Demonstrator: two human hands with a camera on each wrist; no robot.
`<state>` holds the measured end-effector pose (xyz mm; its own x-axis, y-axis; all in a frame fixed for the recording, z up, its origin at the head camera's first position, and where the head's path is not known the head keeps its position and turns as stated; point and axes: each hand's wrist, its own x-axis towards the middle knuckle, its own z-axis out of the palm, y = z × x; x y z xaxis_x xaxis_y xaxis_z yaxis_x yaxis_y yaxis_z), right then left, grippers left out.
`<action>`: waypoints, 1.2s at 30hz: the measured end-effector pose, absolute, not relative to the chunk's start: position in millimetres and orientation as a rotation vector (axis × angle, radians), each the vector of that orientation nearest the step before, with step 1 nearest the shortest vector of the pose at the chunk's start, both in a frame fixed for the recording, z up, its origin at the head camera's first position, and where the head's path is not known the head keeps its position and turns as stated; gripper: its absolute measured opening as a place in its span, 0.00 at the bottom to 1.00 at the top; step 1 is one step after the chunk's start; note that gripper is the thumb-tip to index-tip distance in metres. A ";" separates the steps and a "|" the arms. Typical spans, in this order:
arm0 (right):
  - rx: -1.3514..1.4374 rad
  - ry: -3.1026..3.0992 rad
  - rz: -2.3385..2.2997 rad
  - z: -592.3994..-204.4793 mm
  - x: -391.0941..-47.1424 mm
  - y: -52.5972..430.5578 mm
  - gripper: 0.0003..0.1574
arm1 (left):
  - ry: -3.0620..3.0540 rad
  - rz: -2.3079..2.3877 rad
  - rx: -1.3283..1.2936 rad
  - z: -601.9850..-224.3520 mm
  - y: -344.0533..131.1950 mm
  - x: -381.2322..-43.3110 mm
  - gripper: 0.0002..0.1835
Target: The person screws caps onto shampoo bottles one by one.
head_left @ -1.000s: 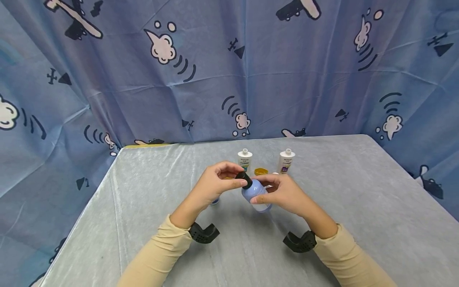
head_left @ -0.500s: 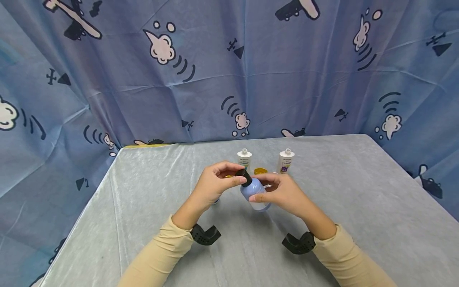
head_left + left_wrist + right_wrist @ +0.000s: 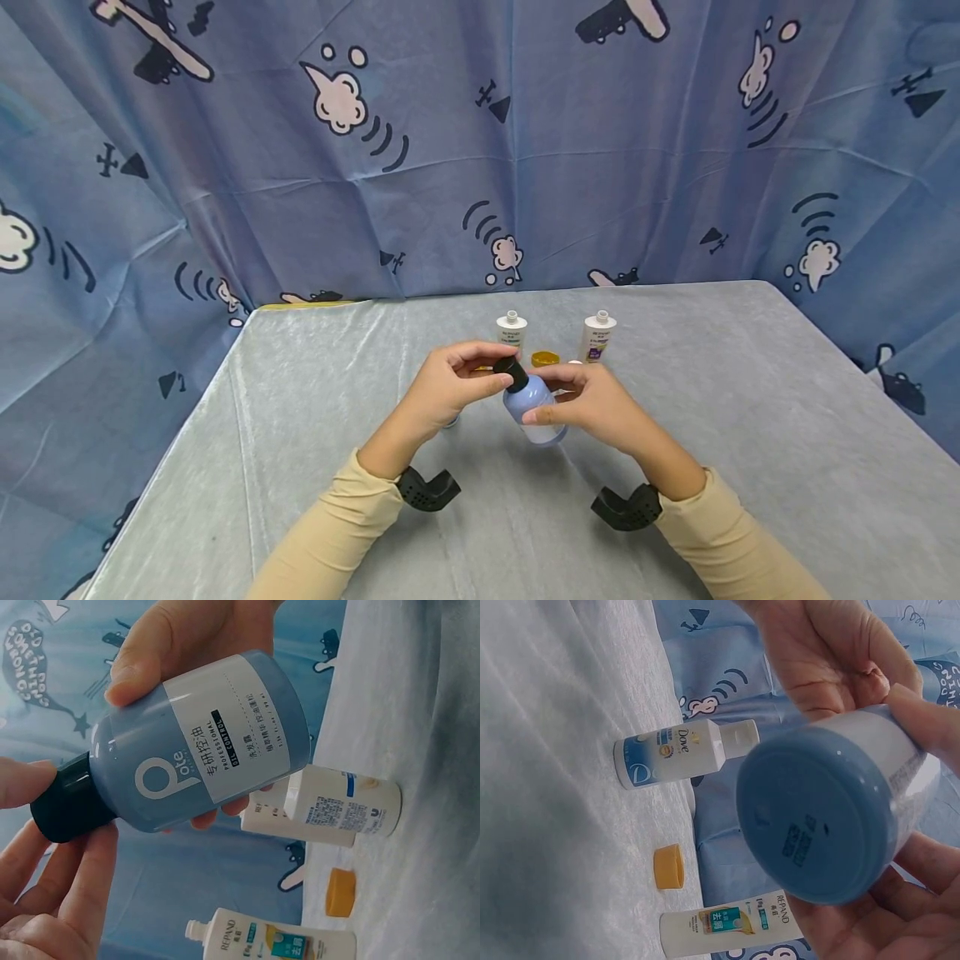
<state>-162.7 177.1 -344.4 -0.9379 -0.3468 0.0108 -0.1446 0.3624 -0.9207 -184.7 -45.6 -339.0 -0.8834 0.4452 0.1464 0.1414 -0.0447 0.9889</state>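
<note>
A blue shampoo bottle (image 3: 528, 402) with a black cap (image 3: 511, 373) is held tilted above the table, its cap towards the upper left. My left hand (image 3: 448, 382) pinches that cap between thumb and fingers. Around the bottle's body, my right hand (image 3: 592, 402) grips with its thumb on the near side. The left wrist view shows the bottle's white label (image 3: 225, 727), and the cap sits on the neck. In the right wrist view the blue base (image 3: 814, 817) faces the camera.
Two capless white bottles (image 3: 512, 330) (image 3: 598, 335) stand behind the hands, with a yellow cap (image 3: 545, 358) between them. A Dove bottle (image 3: 675, 754) stands to the left, mostly hidden in the head view. Another white bottle (image 3: 349, 801) stands behind the right hand.
The left fingers shift slightly on the black cap. Both hands and the bottle otherwise stay almost in place, and the standing bottles have not moved.
</note>
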 end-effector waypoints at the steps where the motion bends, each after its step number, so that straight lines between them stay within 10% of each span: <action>1: -0.443 2.432 -1.616 -344.2 -162.7 177.2 0.38 | 2.004 2.027 0.633 -338.8 -45.6 -184.7 0.20; 36: -0.429 2.425 -1.609 -346.3 -164.5 176.9 0.38 | 2.050 1.979 0.590 -339.1 -46.9 -185.9 0.19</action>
